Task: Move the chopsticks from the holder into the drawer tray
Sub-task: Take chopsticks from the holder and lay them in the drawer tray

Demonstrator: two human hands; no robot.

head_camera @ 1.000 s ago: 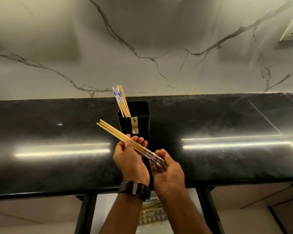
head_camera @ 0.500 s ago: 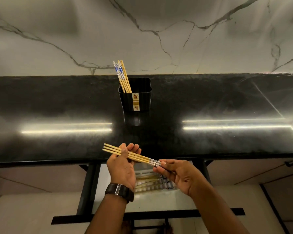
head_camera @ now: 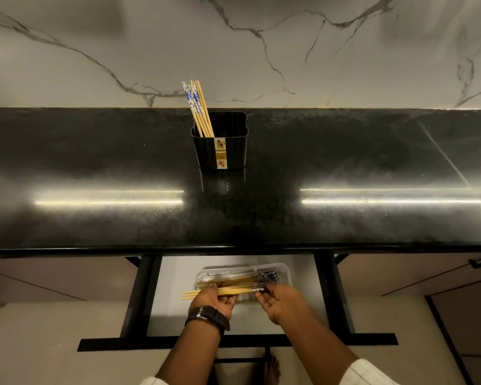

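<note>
Below the front edge of the black desk point(head_camera: 122, 162), the drawer point(head_camera: 178, 315) stands open with a clear tray point(head_camera: 285, 269) inside. Both hands hold a bundle of chopsticks point(head_camera: 228, 290) level over the tray: the left hand point(head_camera: 213, 302) curls its fingers around the plain ends, the right hand point(head_camera: 279, 302) pinches the patterned ends. More chopsticks point(head_camera: 197, 109) lean in the black holder point(head_camera: 228, 151) behind the tray, on the desk.

Home kitchen: black stone counter point(head_camera: 95, 218), marble backsplash point(head_camera: 95, 37), chopstick holder point(head_camera: 228, 151).

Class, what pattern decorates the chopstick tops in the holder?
Blue-and-white floral print on the chopsticks, head view.
</note>
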